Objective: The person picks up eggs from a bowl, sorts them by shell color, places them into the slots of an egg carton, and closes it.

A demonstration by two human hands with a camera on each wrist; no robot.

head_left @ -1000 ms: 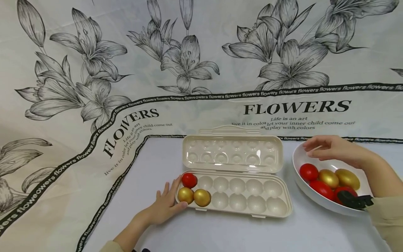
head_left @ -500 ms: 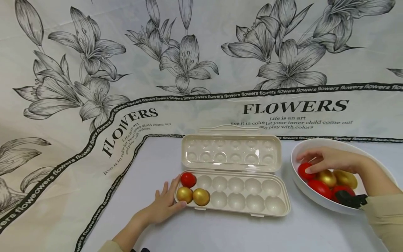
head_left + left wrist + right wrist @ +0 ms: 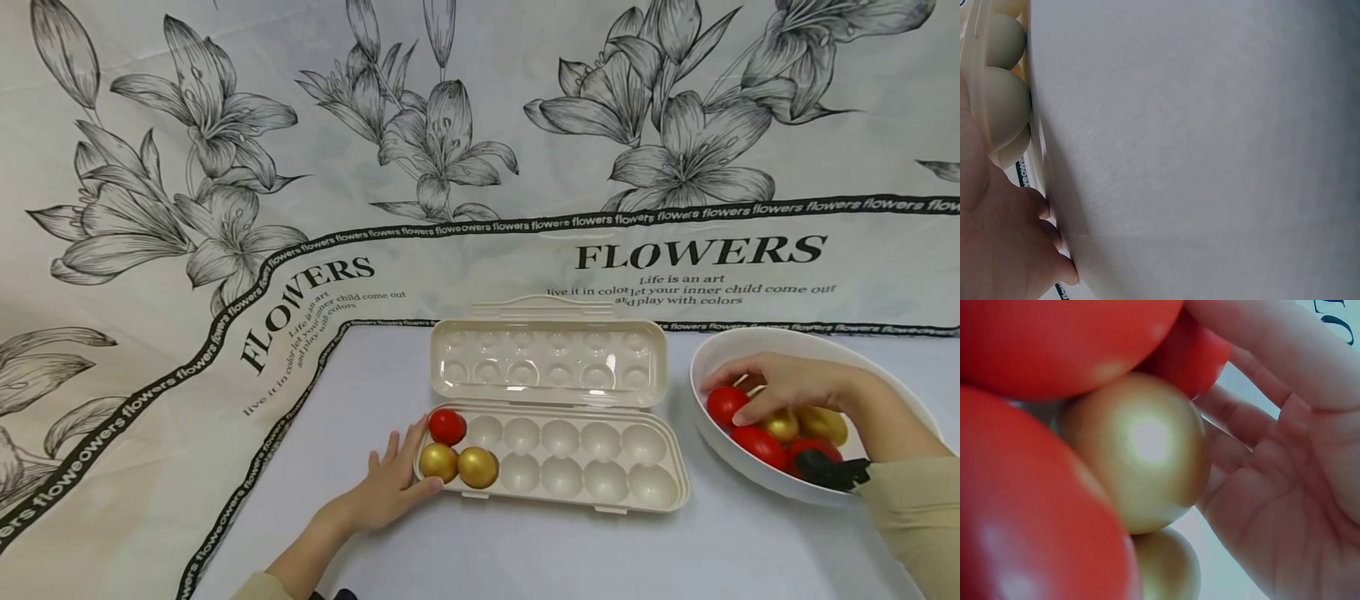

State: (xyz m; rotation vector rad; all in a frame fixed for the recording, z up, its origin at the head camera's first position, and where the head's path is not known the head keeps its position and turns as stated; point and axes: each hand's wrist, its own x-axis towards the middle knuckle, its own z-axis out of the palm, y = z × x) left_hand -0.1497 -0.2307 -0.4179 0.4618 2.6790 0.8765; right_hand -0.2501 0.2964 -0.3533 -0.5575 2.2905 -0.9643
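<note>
Red egg (image 3: pixel 725 405) lies within the right hand (image 3: pixel 798 385), pinched between thumb and fingers; left hand (image 3: pixel 384 496) spread.

Lays a bare left hand (image 3: pixel 1000 244) close along a cream plastic carton (image 3: pixel 977 81), overlapping the rim. Shows pale, rounded cups (image 3: pixel 1007 106) bulging in a row from that carton. Shows three fingers (image 3: pixel 1067 270) slightly apart at the edge of a smooth, whitish counter (image 3: pixel 1210 144), with contact unclear. Spreads that counter widely across the near side. Includes, on the far side, a black band with white lettering (image 3: pixel 1022 174), partly hidden.
</note>
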